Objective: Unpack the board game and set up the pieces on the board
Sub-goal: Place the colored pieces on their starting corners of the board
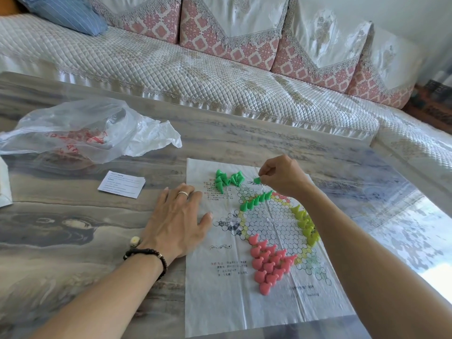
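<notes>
**Near the sheet's far edge, one peg from a spill**

Near the far edge of the board sheet (pixel 244 302), the right hand (pixel 283 177) pinches a green peg (pixel 256 180); a brushing wrist could topple the green row (pixel 255 200). Left hand (pixel 176 221) lies flat, pinning the sheet's left edge. Bag (pixel 80 130) at the table's far left looks emptied, probably

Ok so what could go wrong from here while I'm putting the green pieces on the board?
The board is a thin creased sheet; your left hand presses only its left edge, so it may shift and tip the pink pieces or yellow pieces.

Your right hand pinches one green piece above the green row; your forearm could brush the yellow ones.

The loose green pile may roll off.
</notes>
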A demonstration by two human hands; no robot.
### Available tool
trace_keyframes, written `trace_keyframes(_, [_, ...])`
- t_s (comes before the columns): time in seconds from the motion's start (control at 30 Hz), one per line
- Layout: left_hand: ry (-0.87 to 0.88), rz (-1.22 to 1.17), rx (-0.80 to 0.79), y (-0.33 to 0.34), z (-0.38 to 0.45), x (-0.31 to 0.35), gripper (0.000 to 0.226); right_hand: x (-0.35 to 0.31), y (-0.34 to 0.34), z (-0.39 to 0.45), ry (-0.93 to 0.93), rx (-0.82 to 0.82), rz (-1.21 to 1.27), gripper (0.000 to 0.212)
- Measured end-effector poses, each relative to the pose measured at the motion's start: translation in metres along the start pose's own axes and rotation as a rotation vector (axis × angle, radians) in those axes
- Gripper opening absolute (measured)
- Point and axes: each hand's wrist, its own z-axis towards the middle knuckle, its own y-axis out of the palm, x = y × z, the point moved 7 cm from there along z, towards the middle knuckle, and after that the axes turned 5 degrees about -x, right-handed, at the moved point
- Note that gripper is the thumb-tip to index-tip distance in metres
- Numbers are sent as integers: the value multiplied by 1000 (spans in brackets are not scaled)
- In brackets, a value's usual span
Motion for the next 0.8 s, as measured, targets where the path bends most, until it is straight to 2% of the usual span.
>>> trace_keyframes(0.27, [0,1,5,-1,0,0,48,6,7,5,14,-122,-145,8])
trace_keyframes(0.5, [-2,-18,-9,-3,-2,2,50,5,17,8,15,-169,-170,11])
trace_keyframes(0.8, [-4,-16,-5,-3,-1,2,49,3,13,10,-16,-151,-144,12])
